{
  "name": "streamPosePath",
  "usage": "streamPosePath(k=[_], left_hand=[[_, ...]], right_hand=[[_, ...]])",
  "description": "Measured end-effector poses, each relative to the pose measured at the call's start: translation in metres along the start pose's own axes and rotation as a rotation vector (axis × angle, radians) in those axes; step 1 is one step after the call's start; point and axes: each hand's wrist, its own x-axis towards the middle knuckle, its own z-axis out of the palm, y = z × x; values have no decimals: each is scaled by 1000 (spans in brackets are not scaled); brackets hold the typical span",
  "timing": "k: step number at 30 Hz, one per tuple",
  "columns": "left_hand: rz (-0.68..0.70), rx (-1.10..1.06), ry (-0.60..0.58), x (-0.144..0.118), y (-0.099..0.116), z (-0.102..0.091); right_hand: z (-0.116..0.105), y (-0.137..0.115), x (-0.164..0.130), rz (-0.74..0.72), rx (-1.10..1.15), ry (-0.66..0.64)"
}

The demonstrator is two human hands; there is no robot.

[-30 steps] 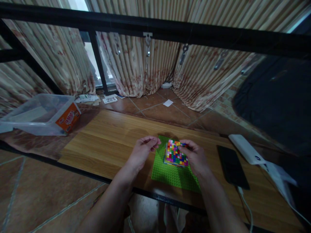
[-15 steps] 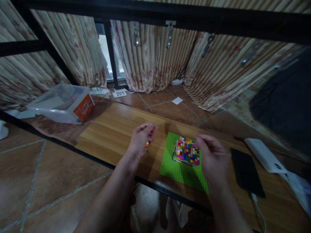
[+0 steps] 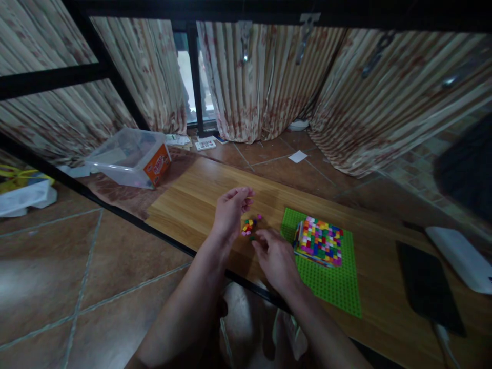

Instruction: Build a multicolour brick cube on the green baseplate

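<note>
- Loose bricks (image 3: 249,226): a small cluster of coloured studs lies on the wooden tabletop (image 3: 184,205), just left of the green baseplate (image 3: 338,287) and between the person's two hands.
- Left hand (image 3: 230,212): raised just above the cluster, fingers curled with thumb and fingertips drawn together; whether a brick is pinched there cannot be told.
- Right hand (image 3: 274,259): low over the table, fingers loosely spread and reaching toward the cluster, fingertips just beside it; nothing visibly held.
- Brick block (image 3: 318,241): a multicoloured square stack stands on the upper part of the baseplate, near the right hand but not touched.
- Handling note, as judgement: the pieces look tiny and light, so a fingertip pinch on one brick at a time should serve better than a sweep, which could scatter them toward the table's near edge.
- Surroundings: a dark phone (image 3: 428,287) and a white power bank (image 3: 459,256) lie at the right end of the table; a clear plastic tub (image 3: 128,161) sits at the far left; striped curtains (image 3: 269,77) hang behind.
</note>
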Motion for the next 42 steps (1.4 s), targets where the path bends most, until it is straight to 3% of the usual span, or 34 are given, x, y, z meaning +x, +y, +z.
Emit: streamPosePath(k=[9, 14, 16, 19, 24, 27, 31, 35, 39, 42], left_hand=[[7, -3, 10, 3, 4, -9], [0, 4, 0, 3, 4, -6], [24, 94, -6, 5, 2, -6], [146, 437, -31, 10, -5, -12], [263, 976, -165, 9, -16, -23], [289, 1124, -222, 4, -18, -23], [329, 1194, -208, 3, -22, -21], [324, 1283, -205, 6, -26, -20], [303, 1522, -278, 6, -24, -17], [291, 1582, -297, 5, -22, -16]], right_hand=[[12, -1, 8, -14, -12, -47], [4, -5, 8, -39, 50, -48], [-5, -9, 6, -28, 89, -40], [-24, -12, 1, -20, 180, -11], [-62, 8, -3, 61, 318, 231], [-87, 31, -1, 200, 372, 397], [-120, 59, 0, 244, 349, 572], [-134, 72, -4, 249, 249, 523], [-127, 73, -5, 144, 174, 368], [-117, 74, -4, 111, 133, 308]])
